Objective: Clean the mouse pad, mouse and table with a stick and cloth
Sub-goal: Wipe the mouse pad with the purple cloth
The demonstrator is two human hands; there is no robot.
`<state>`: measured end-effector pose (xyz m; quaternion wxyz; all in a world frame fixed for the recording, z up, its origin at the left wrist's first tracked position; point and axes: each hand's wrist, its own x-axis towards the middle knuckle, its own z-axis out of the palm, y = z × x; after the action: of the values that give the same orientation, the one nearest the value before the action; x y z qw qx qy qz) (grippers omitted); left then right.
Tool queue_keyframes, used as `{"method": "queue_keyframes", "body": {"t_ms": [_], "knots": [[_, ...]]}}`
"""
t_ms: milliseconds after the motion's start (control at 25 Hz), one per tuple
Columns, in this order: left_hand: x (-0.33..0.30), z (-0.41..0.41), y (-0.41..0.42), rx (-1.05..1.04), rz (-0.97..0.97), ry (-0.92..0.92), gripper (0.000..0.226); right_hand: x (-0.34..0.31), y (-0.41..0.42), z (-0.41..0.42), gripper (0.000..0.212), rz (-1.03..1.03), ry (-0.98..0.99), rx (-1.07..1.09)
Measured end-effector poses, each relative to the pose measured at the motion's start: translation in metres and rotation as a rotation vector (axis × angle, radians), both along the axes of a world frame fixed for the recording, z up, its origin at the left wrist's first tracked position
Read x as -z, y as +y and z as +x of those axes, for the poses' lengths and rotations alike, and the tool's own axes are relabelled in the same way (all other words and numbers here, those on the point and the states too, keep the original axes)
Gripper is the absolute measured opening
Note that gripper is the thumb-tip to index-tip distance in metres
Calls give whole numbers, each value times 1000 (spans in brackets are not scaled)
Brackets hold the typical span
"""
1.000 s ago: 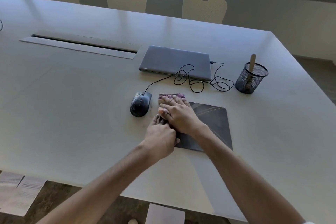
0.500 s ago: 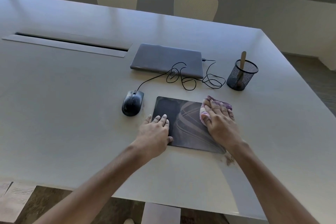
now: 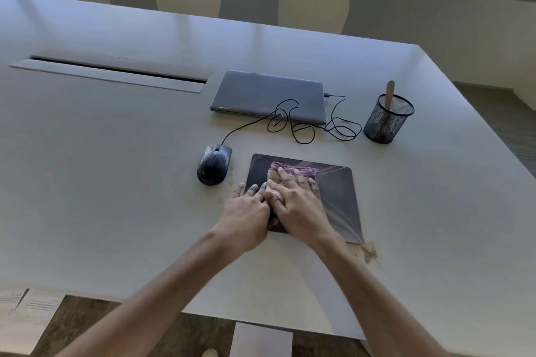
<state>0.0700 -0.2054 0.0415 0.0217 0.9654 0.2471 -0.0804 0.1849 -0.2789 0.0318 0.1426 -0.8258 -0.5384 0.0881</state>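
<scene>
A dark mouse pad [image 3: 339, 200] lies on the pale table [image 3: 116, 182]. My right hand [image 3: 295, 200] presses a folded purple cloth [image 3: 295, 169] flat onto the pad's upper middle, fingers straight. My left hand [image 3: 246, 211] rests flat on the pad's left edge, touching the right hand. A black wired mouse [image 3: 214, 164], smeared with dust, sits just left of the pad. A wooden stick [image 3: 388, 97] stands in a black mesh cup [image 3: 387, 120] at the right.
A shut grey laptop [image 3: 266, 95] lies behind the pad, with the mouse cable [image 3: 304, 124] looped in front of it. Brown crumbs [image 3: 368, 252] lie by the pad's near right corner. A cable slot [image 3: 116, 72] runs at the left. Chairs stand beyond the far edge.
My right hand has slid the cloth from the pad's right edge back to its upper middle, beside my left hand. The left hand has stayed on the pad's left edge.
</scene>
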Motion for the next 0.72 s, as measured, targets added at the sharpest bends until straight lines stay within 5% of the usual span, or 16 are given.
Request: {"method": "queue_keyframes", "body": {"t_ms": [240, 520, 720], "knots": [[1, 0, 3, -16, 11, 48, 65, 1, -46, 74, 50, -51, -199, 54], [-17, 10, 7, 43, 71, 106, 56, -17, -55, 106, 33, 163, -22, 238], [-30, 33, 30, 38, 15, -61, 41, -47, -57, 57, 30, 386, 221, 192]]}}
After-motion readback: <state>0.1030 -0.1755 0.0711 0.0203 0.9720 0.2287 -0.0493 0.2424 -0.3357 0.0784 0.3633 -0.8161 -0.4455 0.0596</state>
